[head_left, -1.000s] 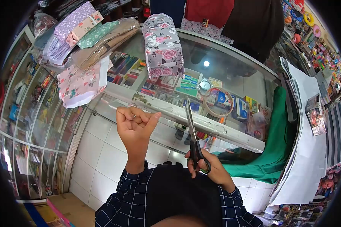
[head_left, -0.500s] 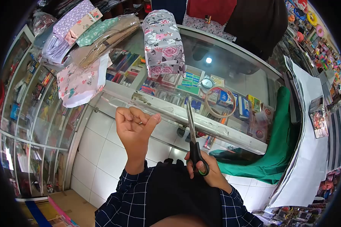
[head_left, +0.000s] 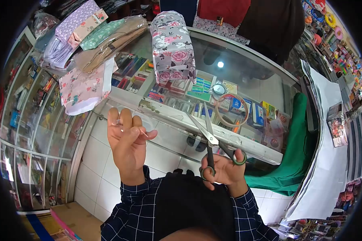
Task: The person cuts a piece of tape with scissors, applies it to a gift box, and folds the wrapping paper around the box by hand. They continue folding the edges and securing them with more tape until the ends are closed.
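Scissors (head_left: 211, 138) with black and green handles are in my right hand (head_left: 225, 168), fingers through the loops. Their blades are spread apart and point away from me, over the counter's front edge. My left hand (head_left: 126, 140) is raised palm up to the left, fingers curled and thumb pressed in. Shiny bits of a small clear strip, which looks like tape, show at its fingers; its full shape is hard to make out. A roll of tape (head_left: 218, 116) lies on the glass beyond the scissors. Farther back sits a wrapped floral package (head_left: 173, 48).
The glass counter (head_left: 265, 86) holds boxed goods under its top. Folded floral bags (head_left: 86, 86) and plastic-wrapped pieces lie at the left. Green cloth (head_left: 299, 136) and large white sheets (head_left: 323, 140) are on the right. A glass display case (head_left: 32, 132) stands left.
The scissors have gone from closed blades to spread blades, turning in my right hand. My left hand has moved left and slightly up, showing the shiny strip at its fingers.
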Tool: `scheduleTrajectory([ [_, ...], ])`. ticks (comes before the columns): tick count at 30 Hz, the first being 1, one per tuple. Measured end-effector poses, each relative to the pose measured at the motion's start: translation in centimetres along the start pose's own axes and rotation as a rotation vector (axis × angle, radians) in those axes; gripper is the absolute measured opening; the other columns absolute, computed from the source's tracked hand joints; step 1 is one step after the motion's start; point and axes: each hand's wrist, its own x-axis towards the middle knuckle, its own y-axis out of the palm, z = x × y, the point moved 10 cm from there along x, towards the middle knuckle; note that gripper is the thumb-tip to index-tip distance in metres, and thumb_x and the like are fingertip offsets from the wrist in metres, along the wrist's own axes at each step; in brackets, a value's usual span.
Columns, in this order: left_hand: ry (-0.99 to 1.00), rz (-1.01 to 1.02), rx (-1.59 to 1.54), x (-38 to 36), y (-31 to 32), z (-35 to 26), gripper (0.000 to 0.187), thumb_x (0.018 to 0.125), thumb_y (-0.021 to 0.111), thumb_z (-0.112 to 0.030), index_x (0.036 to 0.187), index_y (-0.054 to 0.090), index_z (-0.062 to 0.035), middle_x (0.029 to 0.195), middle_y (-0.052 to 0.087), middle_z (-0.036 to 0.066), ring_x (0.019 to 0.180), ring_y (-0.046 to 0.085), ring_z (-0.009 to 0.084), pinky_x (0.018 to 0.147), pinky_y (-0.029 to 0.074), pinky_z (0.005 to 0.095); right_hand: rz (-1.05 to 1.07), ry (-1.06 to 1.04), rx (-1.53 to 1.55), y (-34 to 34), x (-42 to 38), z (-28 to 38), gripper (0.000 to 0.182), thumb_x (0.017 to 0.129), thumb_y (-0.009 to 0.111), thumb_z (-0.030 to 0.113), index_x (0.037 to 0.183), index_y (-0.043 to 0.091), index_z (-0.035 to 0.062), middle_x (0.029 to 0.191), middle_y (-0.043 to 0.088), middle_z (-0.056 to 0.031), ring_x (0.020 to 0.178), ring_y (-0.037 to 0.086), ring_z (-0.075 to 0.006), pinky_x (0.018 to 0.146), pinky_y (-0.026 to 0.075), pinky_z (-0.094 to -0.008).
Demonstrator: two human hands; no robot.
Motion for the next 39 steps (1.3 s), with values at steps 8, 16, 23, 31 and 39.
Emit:
scheduleTrajectory([
  [8,-0.032,-0.004,0.003,-0.2,-0.6,1.1,0.034,0.074,0.051,0.011,0.09,0.029,-0.0104,0.073,0.037,0.001,0.064,0.05,0.0083,0.066,0.062,0.0414,0.291,0.137,0.087,2.5,-2.1,-0.4,0.109,0.073,0.036,0.083,0.122,0.036,-0.014,0.09,0.053,-0.0238,0.077,0.057,-0.0273,0.059,0.051,-0.0351],
  [16,-0.034,0.017,-0.022,-0.1,-0.9,0.8,0.034,0.075,0.051,0.01,0.091,0.029,-0.0095,0.074,0.037,0.001,0.066,0.051,0.0088,0.067,0.062,0.0412,-1.057,-0.043,-1.696,7.2,-9.9,15.5,0.061,0.068,0.079,0.016,0.116,0.045,0.0036,0.065,0.057,-0.0032,0.053,0.053,-0.0078,0.049,0.04,-0.024],
  [23,-0.088,0.059,-0.016,-0.6,-0.7,1.5,0.033,0.075,0.051,0.01,0.09,0.029,-0.0093,0.074,0.037,0.001,0.068,0.05,0.0093,0.071,0.062,0.0411,-1.222,0.138,-2.276,5.2,-7.8,23.0,0.025,0.072,0.069,0.006,0.093,0.057,-0.0006,0.081,0.058,-0.016,0.066,0.057,-0.0301,0.06,0.044,-0.0356],
  [31,-0.125,0.071,-0.06,-1.3,-0.8,1.7,0.032,0.076,0.05,0.011,0.09,0.029,-0.0095,0.076,0.037,0.002,0.07,0.051,0.0103,0.071,0.062,0.0423,-0.596,-0.22,-2.474,8.7,2.3,14.9,0.014,0.08,0.063,0.009,0.091,0.06,0.0008,0.091,0.058,-0.0149,0.084,0.057,-0.0343,0.073,0.045,-0.0398],
  [39,-0.187,0.082,-0.29,-2.0,-1.4,1.4,0.03,0.077,0.047,0.009,0.094,0.031,-0.0089,0.078,0.038,0.003,0.073,0.053,0.0129,0.07,0.062,0.0414,-1.067,-0.254,-2.474,4.8,-0.9,22.5,0.008,0.08,0.061,0.002,0.086,0.058,-0.0027,0.085,0.058,-0.0171,0.082,0.059,-0.0338,0.071,0.046,-0.038],
])
